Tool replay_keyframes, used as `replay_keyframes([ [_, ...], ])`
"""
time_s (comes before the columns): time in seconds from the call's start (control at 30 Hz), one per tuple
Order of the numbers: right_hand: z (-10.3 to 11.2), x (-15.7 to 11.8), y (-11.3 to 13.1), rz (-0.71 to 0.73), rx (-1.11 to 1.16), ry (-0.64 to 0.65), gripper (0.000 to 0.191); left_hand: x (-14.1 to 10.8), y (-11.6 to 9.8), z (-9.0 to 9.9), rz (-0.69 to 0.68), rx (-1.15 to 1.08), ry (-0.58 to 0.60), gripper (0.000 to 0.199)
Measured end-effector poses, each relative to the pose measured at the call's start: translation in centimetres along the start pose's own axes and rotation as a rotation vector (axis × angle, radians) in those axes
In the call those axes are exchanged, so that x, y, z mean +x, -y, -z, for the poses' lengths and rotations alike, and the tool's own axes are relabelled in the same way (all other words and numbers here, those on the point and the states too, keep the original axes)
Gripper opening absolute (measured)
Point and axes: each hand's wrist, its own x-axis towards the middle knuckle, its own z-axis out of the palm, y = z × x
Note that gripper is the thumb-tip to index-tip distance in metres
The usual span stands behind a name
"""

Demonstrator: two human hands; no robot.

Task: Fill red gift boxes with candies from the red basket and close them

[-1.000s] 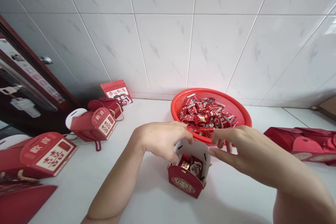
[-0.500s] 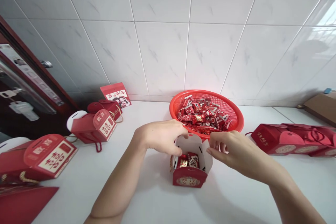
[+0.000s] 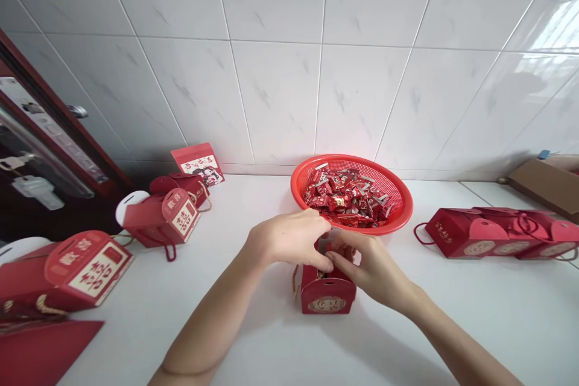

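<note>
On the desk (image 3: 271, 350), left hand (image 3: 292, 238) and right hand (image 3: 371, 259) curl half-closed over the box (image 3: 328, 289), grip unclear. It seems light, easily creased card, best held by its sides.

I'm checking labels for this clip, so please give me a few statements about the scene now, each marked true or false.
1. The left hand and the right hand are both at the small red box. True.
2. The red basket contains wrapped sweets. True.
3. The basket stands nearer the person than the small red box. False: it stands behind that box, toward the tiled wall.
4. Keys hang at the left edge of the view. True.
5. The cardboard box is at the far left. False: the cardboard box is at the far right.
</note>
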Motion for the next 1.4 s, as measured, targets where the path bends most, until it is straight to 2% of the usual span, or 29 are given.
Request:
replay_keyframes([
  [0.13,1.3,-0.2,0.3,0.006,-0.003,0.104,0.036,0.3,0.0,0.0,0.032,-0.049,0.007,0.032],
  [0.3,3.9,-0.8,0.1,0.023,0.000,0.308,0.044,0.0,0.8,0.7,-0.126,-0.117,0.028,0.037],
  [0.47,5.1,-1.2,-0.4,0.045,-0.050,0.353,0.046,0.1,1.3,1.2,-0.141,-0.083,0.080,0.024],
  [0.53,5.1,-1.3,-0.6,0.050,-0.048,0.360,0.043,0.2,1.2,1.0,-0.137,-0.046,0.075,0.026],
  [0.7,5.1,-1.3,-0.6,0.038,-0.036,0.346,0.037,0.8,0.0,-0.1,-0.087,0.037,0.016,0.013],
  [0.9,5.3,-1.5,-0.4,0.045,-0.073,0.368,0.020,1.4,-1.6,-1.0,-0.057,0.073,0.058,0.021],
  [1.0,5.0,-1.5,-0.7,0.019,-0.095,0.292,0.013,1.3,-1.5,-1.1,-0.066,0.064,0.050,0.014],
  [1.1,4.4,-1.3,-1.1,-0.022,-0.139,0.238,0.017,1.1,-1.0,-1.0,-0.082,0.068,0.023,0.009],
  [1.27,3.9,-1.1,-1.2,-0.101,-0.168,0.270,0.022,0.8,-0.4,-0.6,-0.127,0.041,0.024,0.021],
  [1.4,3.7,-1.0,-1.0,-0.177,-0.210,0.294,0.027,0.4,-0.2,0.0,-0.173,0.009,0.027,0.020],
])
